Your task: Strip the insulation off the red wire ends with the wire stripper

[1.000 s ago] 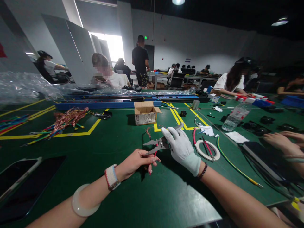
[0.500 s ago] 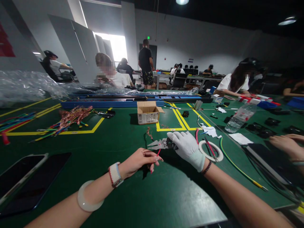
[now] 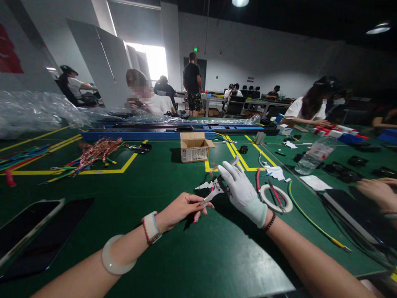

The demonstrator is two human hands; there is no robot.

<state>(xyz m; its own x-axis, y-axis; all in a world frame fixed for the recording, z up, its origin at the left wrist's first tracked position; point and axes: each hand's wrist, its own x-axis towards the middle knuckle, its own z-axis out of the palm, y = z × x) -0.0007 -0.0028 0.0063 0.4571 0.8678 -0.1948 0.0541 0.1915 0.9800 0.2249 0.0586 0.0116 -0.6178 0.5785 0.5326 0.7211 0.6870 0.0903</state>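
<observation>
My right hand (image 3: 240, 188), in a white glove, is wrapped round wire strippers (image 3: 217, 188) whose notched jaws are spread apart and point left. One handle of the tool rises above the gloved fingers. My bare left hand (image 3: 186, 209) pinches a short red wire (image 3: 195, 220), mostly hidden by the fingers. The lower jaw reaches to the left fingertips; whether it touches the wire I cannot tell. Just behind the jaws, thin copper strands (image 3: 212, 170) lie on the green table (image 3: 149, 256).
An open cardboard box (image 3: 194, 154) stands ahead. Copper strands and cut wires (image 3: 99, 153) lie at the left, with two dark flat devices (image 3: 52, 236) nearer. At the right are a white tape roll (image 3: 288, 203), a green-yellow cable (image 3: 305, 219), a water bottle (image 3: 316, 155) and a co-worker's hand (image 3: 375, 192).
The strippers' jaws have opened and a handle has swung up as my right fingers loosened. The red wire, earlier visible rising from my left fingertips, is now mostly hidden.
</observation>
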